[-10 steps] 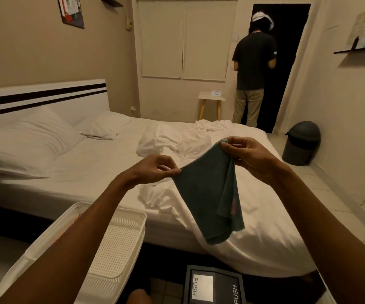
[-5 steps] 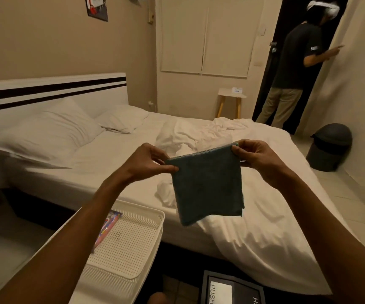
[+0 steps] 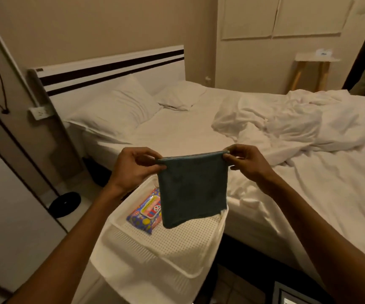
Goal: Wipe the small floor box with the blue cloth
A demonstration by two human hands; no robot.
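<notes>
The blue cloth hangs folded into a flat square in front of me, above the white basket. My left hand pinches its upper left corner and my right hand pinches its upper right corner, keeping the top edge taut. The small floor box, dark with a pale panel, shows only as a corner at the bottom right edge, on the floor beside the bed.
A white perforated basket stands just below the cloth, with a colourful wipes packet in it. The bed with rumpled white sheets fills the right. A dark round object lies on the floor at left. A wooden stool stands at the far wall.
The cloth has gone from loosely hanging to a neat folded square held taut. My view has swung left and down, so the person by the door and the bin are out of frame.
</notes>
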